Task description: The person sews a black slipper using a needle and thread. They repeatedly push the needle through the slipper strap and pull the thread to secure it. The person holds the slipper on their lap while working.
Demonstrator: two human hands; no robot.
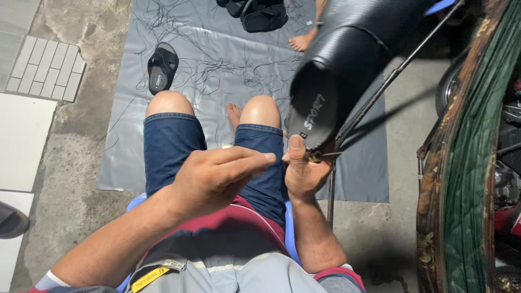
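Far left of both grips, a black sandal (162,68) lies sole-up on the grey floor sheet (217,59), among loose black threads (244,65).

The left hand (214,176) hovers above the lap over the denim shorts (173,152). Its grip is narrow: fingers extended together toward the right hand, thumb folded beneath. Whether anything lies pinched between them cannot be told (a thread would be too thin to resolve).

The right hand (301,171) is just beside the left fingertips. Its grip is closed on a small metal tool (320,156), the thumb pressing upward against the heel of a black shoe sole (312,116). The sole sits directly above this grip, mounted on a black last (353,49).

A thin metal rod (380,92) runs diagonally past the right of the grip.
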